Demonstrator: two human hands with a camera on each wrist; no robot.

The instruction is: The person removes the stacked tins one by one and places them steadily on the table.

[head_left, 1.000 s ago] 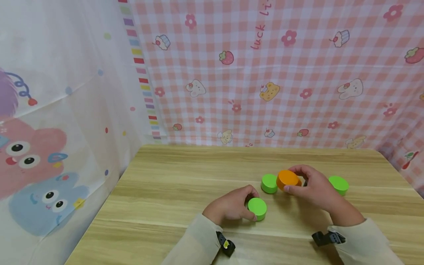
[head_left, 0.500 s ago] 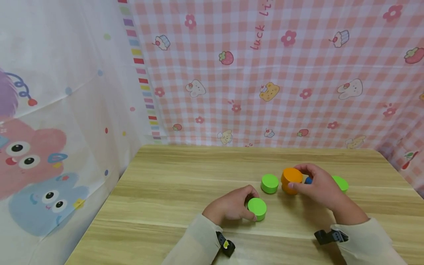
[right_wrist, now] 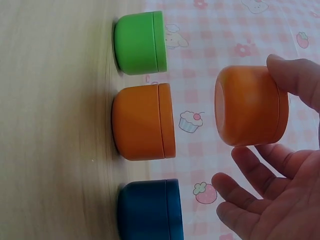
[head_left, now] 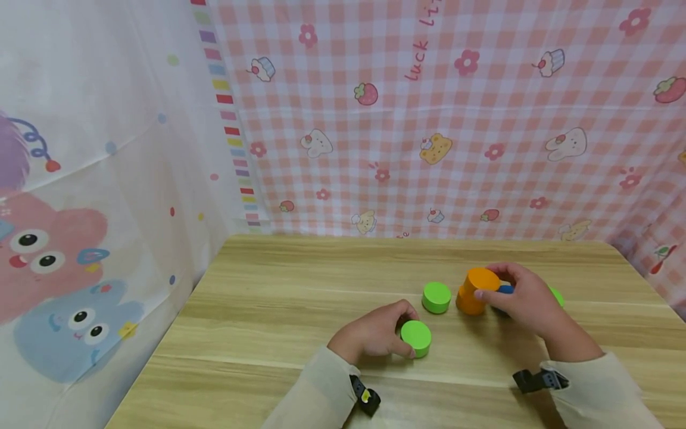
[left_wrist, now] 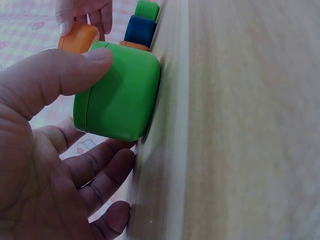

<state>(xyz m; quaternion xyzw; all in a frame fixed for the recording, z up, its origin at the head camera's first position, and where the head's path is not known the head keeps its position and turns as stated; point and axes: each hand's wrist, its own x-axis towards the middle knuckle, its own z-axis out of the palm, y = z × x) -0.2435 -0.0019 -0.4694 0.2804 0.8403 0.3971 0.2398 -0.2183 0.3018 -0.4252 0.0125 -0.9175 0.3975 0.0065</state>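
Observation:
My left hand [head_left: 375,332] holds a small round green lidded jar [head_left: 415,337] between thumb and fingers; it stands on the table. In the left wrist view the thumb lies on the lid edge of this green jar [left_wrist: 120,92]. My right hand [head_left: 517,301] grips an orange lidded jar [head_left: 482,279] by its sides. The right wrist view has that held orange jar [right_wrist: 250,105] off the table, apart from a row of jars: green [right_wrist: 140,42], orange [right_wrist: 142,122] and dark blue [right_wrist: 150,210].
On the wooden table [head_left: 257,310], another green jar [head_left: 436,298] stands left of the standing orange jar [head_left: 469,302]. The blue jar [head_left: 505,290] and a far-right green jar [head_left: 557,295] are partly hidden by my right hand. A checked cloth [head_left: 343,119] hangs behind.
My right hand has moved right and slightly up with the orange jar, uncovering the standing orange jar and part of the blue one. My left hand and its green jar have stayed put.

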